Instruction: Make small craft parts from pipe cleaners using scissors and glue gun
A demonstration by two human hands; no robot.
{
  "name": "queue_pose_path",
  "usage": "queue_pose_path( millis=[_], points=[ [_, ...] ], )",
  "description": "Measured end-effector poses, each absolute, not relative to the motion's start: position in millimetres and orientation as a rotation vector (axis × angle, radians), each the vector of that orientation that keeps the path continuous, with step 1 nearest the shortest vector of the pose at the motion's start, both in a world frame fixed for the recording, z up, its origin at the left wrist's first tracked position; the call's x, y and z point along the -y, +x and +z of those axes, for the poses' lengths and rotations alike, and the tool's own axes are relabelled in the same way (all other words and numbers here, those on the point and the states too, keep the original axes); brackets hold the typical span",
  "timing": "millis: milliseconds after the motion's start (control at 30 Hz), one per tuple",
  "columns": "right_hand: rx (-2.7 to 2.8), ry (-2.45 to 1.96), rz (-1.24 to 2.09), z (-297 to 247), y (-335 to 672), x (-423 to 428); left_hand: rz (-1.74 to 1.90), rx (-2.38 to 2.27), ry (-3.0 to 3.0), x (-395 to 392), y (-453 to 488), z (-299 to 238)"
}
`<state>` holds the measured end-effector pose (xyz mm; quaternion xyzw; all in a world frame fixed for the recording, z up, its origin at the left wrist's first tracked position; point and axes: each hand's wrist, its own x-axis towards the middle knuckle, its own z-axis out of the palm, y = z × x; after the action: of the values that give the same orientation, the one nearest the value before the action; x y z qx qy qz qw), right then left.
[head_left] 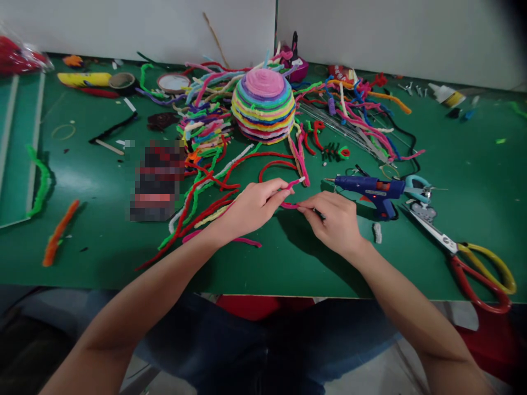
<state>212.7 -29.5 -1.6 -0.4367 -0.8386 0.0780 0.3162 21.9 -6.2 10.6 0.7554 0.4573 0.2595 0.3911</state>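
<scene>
My left hand point(263, 203) pinches a pink pipe cleaner point(295, 182) whose pale tip sticks out past my fingers. Opposite it, my right hand point(333, 219) grips a pink length point(290, 206) between thumb and forefinger; whether both are one piece is hidden by my left fingers. Behind my hands sits a round dome point(263, 112) wound in rainbow stripes with a pink top. Red pipe cleaners point(272, 164) curve over the table between the dome and my left hand. A blue glue gun point(368, 189) lies just beyond my right hand, its nozzle pointing left.
Large scissors point(448, 241) with red and yellow handles reach over the table's front edge at right. Bundles of coloured pipe cleaners point(206, 129) crowd the dome's left side. A blurred dark object point(158, 181) lies left. A white glue bottle point(447, 94) rests far right.
</scene>
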Motion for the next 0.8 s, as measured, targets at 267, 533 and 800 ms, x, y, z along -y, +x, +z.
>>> queue_pose_path(
  millis=[267, 533, 800],
  points=[
    [2.258, -1.124, 0.148, 0.1, 213.2, 29.9, 0.656, -1.151, 1.936, 5.4, 21.3, 10.4],
    [2.124, -1.094, 0.31, -1.0, 213.3, 27.4, 0.695, -1.127, 1.865, 5.6, 20.4, 15.7],
    [2.062, -1.034, 0.28, -2.1, 212.2, 27.9, 0.734, -1.123, 1.763, 4.8, 19.5, 15.4]
  ],
)
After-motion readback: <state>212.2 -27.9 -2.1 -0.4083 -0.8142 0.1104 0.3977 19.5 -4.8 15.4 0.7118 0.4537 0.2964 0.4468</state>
